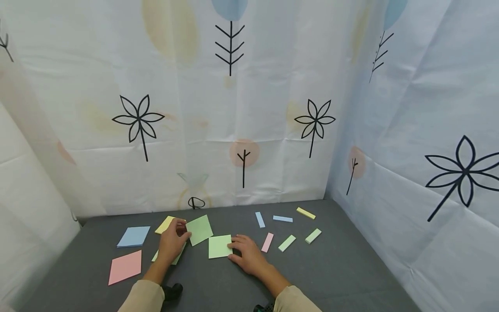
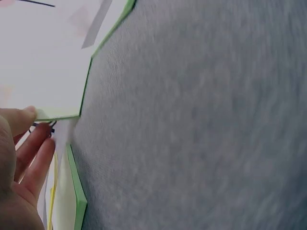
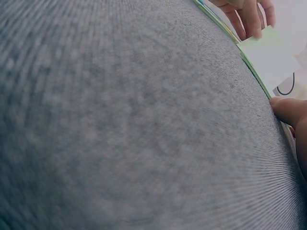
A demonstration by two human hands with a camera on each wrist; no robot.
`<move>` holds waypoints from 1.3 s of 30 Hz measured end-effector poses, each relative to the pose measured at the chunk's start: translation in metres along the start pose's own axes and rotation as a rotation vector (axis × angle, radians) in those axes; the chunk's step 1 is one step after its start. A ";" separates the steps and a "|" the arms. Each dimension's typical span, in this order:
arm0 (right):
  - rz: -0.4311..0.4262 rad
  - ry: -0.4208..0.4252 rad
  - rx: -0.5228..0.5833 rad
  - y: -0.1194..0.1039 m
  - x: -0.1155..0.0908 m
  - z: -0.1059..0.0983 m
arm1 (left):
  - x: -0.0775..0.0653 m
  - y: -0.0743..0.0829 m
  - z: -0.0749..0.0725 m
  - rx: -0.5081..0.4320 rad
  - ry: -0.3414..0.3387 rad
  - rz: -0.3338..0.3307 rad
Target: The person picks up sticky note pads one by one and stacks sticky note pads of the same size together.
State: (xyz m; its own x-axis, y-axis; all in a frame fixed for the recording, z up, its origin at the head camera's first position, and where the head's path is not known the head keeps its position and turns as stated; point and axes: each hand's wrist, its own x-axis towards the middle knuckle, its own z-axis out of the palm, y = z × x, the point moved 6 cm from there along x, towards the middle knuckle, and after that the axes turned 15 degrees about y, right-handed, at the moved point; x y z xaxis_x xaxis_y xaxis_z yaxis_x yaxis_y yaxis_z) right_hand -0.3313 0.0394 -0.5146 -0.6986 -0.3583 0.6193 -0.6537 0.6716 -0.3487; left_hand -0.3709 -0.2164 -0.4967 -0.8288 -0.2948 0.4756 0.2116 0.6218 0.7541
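In the head view my left hand [image 1: 171, 240] pinches a corner of a light green square sticky note [image 1: 200, 229], which is tilted above the dark tabletop. The left wrist view shows the thumb [image 2: 21, 120] on its edge and the other fingers below. My right hand [image 1: 248, 256] touches the right side of another green sticky note pad [image 1: 219, 247], fingertips and thumb at its edge. A third green pad [image 1: 179, 255] lies partly hidden under my left wrist. Behind my left hand, a yellow pad [image 1: 163, 224] is partly covered.
On the left lie a blue pad [image 1: 133, 237] and a pink pad [image 1: 125, 267]. To the right are several narrow sticky strips, among them a pink strip [image 1: 267, 242], a blue strip [image 1: 283, 219] and a yellow strip [image 1: 306, 212]. White printed curtains [image 1: 265, 108] enclose the table.
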 end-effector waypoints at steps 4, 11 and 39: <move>0.000 -0.005 0.004 0.000 0.000 0.000 | -0.002 -0.001 0.002 -0.097 0.032 -0.074; -0.004 -0.004 0.008 0.000 -0.001 0.001 | -0.005 -0.003 0.001 -0.307 0.073 -0.244; 0.001 0.017 -0.006 -0.002 -0.002 -0.002 | -0.035 0.014 0.019 -0.017 -0.048 -0.204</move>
State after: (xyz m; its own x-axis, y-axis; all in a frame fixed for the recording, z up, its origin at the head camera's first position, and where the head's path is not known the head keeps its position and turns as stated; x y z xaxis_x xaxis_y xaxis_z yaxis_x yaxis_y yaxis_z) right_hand -0.3284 0.0401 -0.5142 -0.6940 -0.3468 0.6309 -0.6515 0.6756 -0.3452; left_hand -0.3486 -0.1838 -0.5111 -0.8789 -0.3785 0.2903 0.0450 0.5400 0.8404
